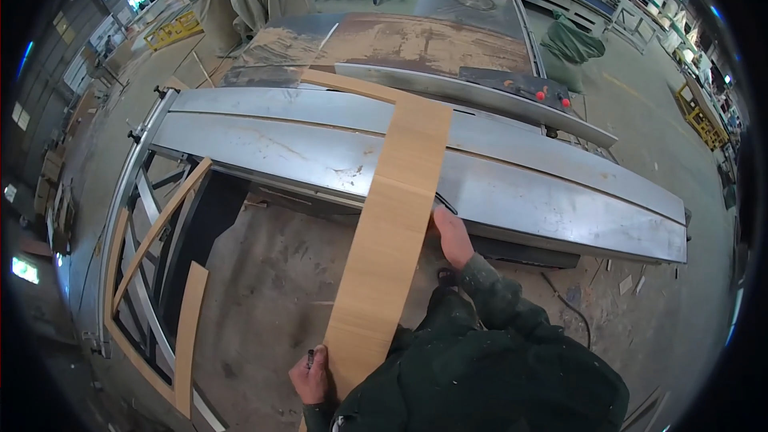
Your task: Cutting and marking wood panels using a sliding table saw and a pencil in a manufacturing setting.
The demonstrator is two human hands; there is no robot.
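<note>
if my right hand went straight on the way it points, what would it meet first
Most likely the right edge of the wood-grain board, close by the fingertips of the right hand; depth is unclear, so it might pass above or below it.

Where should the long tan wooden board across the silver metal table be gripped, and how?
Probably by both long edges of the board, on its overhanging near part, from left and right: it is flat, straight-sided, and projects past the silver metal table, likely freeing its underside.

No readable text or numbers.
</note>
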